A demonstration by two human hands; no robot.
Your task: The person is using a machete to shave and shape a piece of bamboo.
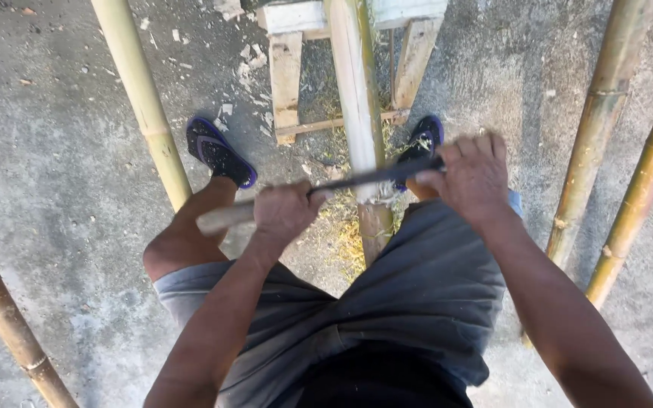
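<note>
A long knife with a dark blade [364,179] and a pale wooden handle [224,217] lies crosswise over a bamboo pole [355,91] that runs away from me between my knees. My left hand [285,211] is closed around the handle. My right hand [471,175] grips the far end of the blade. The blade's edge rests on the pole where pale, scraped bamboo meets a darker, unscraped stretch [376,230]. The pole's far end sits on a low wooden stand [287,83].
Other bamboo poles lie on the concrete floor: one at the left [143,98], one at the lower left [5,317], two at the right [595,128] [648,181]. Shavings and chips are scattered near the stand. My feet wear dark sandals [217,151] [423,140].
</note>
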